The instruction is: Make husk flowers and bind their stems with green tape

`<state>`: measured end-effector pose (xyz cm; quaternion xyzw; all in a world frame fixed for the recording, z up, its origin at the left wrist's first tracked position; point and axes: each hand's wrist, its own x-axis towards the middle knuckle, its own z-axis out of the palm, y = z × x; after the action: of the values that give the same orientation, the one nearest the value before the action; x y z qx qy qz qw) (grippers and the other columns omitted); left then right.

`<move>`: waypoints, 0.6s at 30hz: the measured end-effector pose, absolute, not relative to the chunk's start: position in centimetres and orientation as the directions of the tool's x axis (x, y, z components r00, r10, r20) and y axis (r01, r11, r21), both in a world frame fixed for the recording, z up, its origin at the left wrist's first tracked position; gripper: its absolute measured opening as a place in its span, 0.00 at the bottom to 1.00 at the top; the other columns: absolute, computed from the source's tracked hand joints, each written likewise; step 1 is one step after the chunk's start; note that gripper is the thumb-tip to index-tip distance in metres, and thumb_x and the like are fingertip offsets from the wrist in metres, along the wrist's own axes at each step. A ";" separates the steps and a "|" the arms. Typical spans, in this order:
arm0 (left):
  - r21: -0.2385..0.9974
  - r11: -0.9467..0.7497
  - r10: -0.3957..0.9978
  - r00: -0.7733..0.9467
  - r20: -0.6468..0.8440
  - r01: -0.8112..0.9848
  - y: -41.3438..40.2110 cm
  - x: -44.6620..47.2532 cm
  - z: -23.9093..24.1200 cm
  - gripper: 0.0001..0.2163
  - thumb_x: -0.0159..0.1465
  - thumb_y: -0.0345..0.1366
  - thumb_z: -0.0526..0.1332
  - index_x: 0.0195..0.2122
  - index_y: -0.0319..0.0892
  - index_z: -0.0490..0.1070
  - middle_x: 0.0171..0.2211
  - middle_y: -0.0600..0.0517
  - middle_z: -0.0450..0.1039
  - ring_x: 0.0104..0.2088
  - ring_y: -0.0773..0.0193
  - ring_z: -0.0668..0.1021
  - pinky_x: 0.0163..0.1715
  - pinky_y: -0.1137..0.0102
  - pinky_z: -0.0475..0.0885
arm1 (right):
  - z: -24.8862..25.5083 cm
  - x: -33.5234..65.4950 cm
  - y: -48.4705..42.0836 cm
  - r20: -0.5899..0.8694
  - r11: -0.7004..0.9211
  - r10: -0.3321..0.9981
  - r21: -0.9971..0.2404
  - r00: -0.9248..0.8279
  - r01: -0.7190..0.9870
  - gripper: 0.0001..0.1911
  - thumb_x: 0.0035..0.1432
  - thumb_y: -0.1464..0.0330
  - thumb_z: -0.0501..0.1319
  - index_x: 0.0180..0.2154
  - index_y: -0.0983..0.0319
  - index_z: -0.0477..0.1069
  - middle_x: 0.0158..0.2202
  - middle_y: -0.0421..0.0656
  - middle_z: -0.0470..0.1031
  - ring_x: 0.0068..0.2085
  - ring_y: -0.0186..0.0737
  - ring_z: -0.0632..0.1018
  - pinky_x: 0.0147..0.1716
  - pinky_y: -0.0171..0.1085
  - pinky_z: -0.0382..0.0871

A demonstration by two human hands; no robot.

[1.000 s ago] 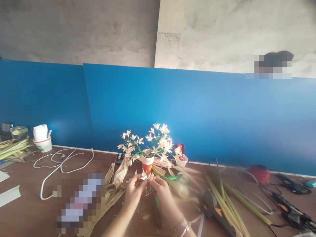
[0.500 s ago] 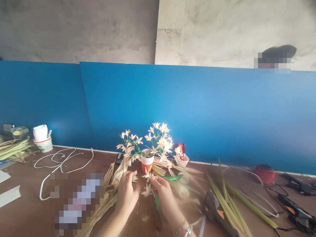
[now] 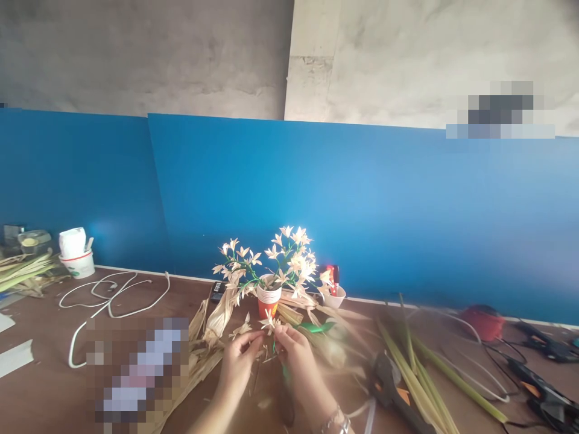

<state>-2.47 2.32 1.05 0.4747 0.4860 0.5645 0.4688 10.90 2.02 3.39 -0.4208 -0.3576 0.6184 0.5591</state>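
Observation:
My left hand (image 3: 239,360) and my right hand (image 3: 294,351) meet low in the middle, fingers pinched together on a small cream paper-like flower (image 3: 270,323) with a thin green stem. Just behind them stands a red paper cup (image 3: 268,301) holding a bunch of cream flowers on green stems (image 3: 271,259). Dried husk leaves (image 3: 217,319) lie to the left of my left hand. A bracelet sits on my right wrist.
White cable (image 3: 108,295) loops on the brown table at left, near a white bowl (image 3: 79,262). Green stalks (image 3: 420,374), a black glue gun (image 3: 393,386), black tools (image 3: 543,392) and a red spool (image 3: 482,319) lie at right. A blue panel (image 3: 362,199) backs the table.
My left hand left the flower and dropped to the husks half a second ago; now it is back, pinching the flower together with my right hand.

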 end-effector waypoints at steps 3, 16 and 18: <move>0.970 -0.156 0.949 -0.242 0.200 0.188 3.0 -4.0 0.4 0.14 0.52 0.46 0.63 0.32 0.41 0.79 0.36 0.45 0.81 0.42 0.48 0.80 0.48 0.55 0.72 | 3.2 11.3 2.3 -0.156 -0.160 0.986 -0.840 -0.052 -0.519 0.18 0.40 0.58 0.71 0.25 0.63 0.70 0.21 0.36 0.64 0.22 0.28 0.61 0.20 0.29 0.50; 0.847 -0.416 0.849 -0.193 0.492 0.330 1.3 -3.5 1.5 0.13 0.54 0.30 0.51 0.19 0.44 0.74 0.35 0.48 0.77 0.41 0.55 0.77 0.44 0.60 0.72 | 3.5 10.5 1.3 -0.153 -0.186 0.980 -0.929 -0.128 -0.320 0.15 0.45 0.60 0.68 0.23 0.64 0.69 0.18 0.34 0.61 0.21 0.27 0.58 0.21 0.31 0.47; 0.868 -0.382 0.849 -0.250 0.465 0.316 1.5 -3.9 1.5 0.14 0.58 0.34 0.51 0.19 0.44 0.73 0.34 0.48 0.77 0.40 0.54 0.77 0.44 0.59 0.71 | 3.7 10.4 1.1 -0.138 -0.168 0.982 -0.951 -0.126 -0.261 0.16 0.47 0.59 0.67 0.23 0.64 0.69 0.19 0.34 0.61 0.21 0.27 0.58 0.21 0.31 0.46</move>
<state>-3.89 1.47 1.48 0.5710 0.5102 0.6041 0.2207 10.36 1.13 3.74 -0.4369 -0.4126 0.6268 0.4960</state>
